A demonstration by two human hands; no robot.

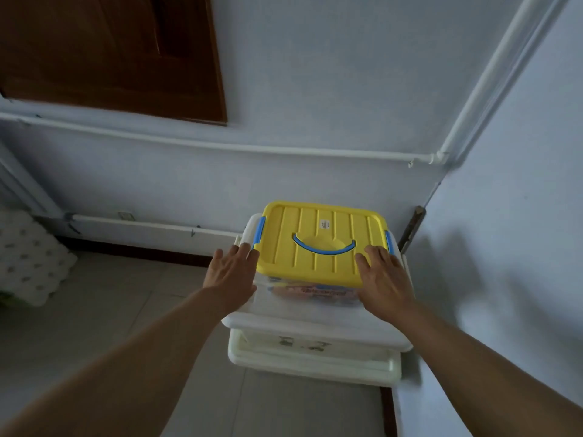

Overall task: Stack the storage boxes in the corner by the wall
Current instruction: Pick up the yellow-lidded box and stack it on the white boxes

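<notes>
Both hands, left hand (232, 271) and right hand (383, 275), rest flat with a wide grip against the yellow-lidded box (321, 244), apparently squaring it atop the white boxes (315, 345) in the corner.

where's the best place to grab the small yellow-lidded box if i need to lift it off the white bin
Probably the blue arched carry handle at the centre of the small clear box's ribbed yellow lid, reached from straight above. It lies flat in a recess, so lift it upright first. Alternatively, grip under the lid's overhanging rim on the two short sides beside the blue latches.
</notes>
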